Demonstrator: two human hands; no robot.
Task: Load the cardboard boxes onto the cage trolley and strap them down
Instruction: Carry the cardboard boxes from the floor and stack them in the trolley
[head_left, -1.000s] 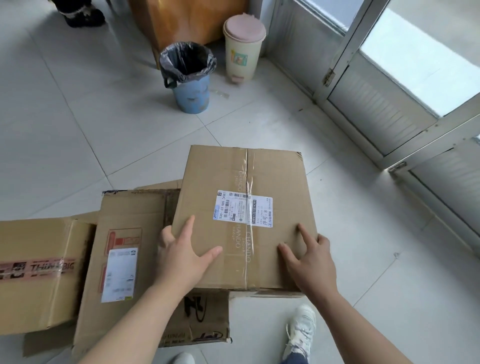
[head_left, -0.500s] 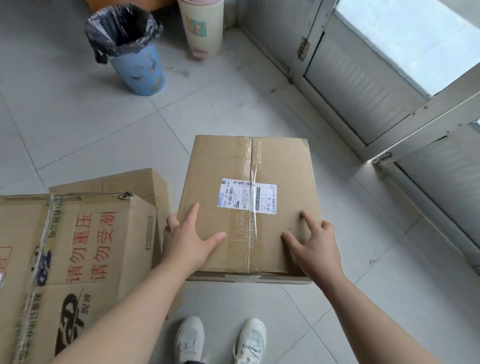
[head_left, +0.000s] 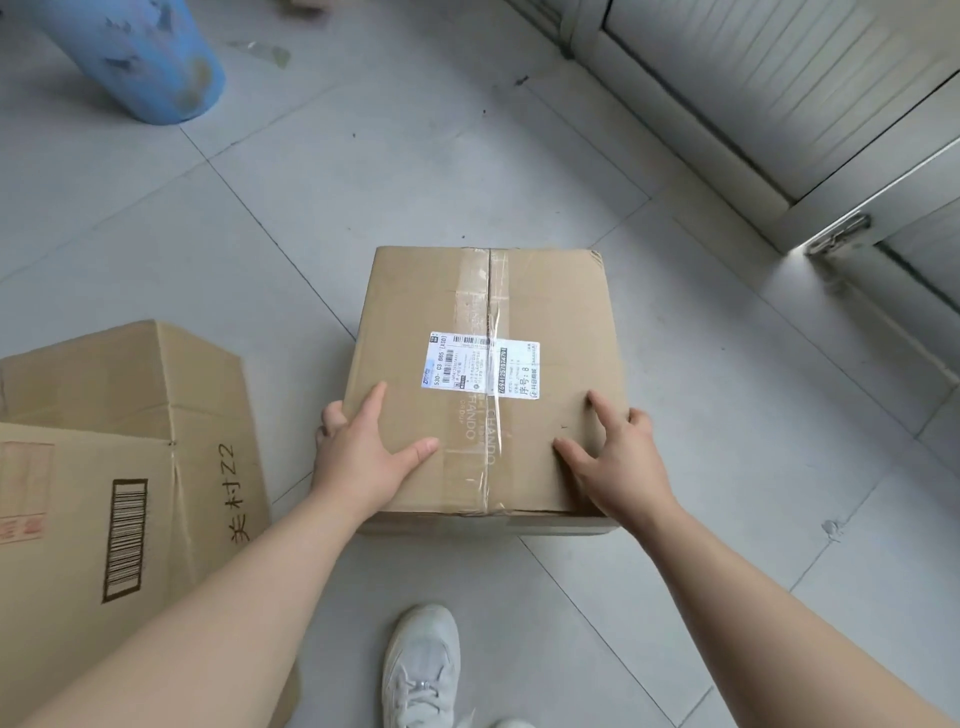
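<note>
**While Both Hands Grip It, a Taped Box Sits Mid-Floor**

As the head camera looks down, a sealed cardboard box (head_left: 545, 312) sits at the centre of the tiled floor (head_left: 363, 182), directly in front of the person. Whether its base rests on the tiles or hangs just above them cannot be told. Clear tape runs down the middle of its top, crossed by a white shipping label (head_left: 483, 366). The left hand (head_left: 363, 457) grasps the box's near left edge, with thumb and forefinger spread flat on top and the other fingers wrapped over the side. The right hand (head_left: 621, 462) grasps the near right edge likewise, with thumb and forefinger on top and the remaining fingers hooked over the side. To the left, apart from the held box, stands a second carton (head_left: 130, 415) printed with a barcode and characters. A blue bin (head_left: 140, 57) stands at the upper left and a louvred metal door (head_left: 753, 78) at the upper right. A white shoe (head_left: 421, 670) shows near the bottom edge.
</note>
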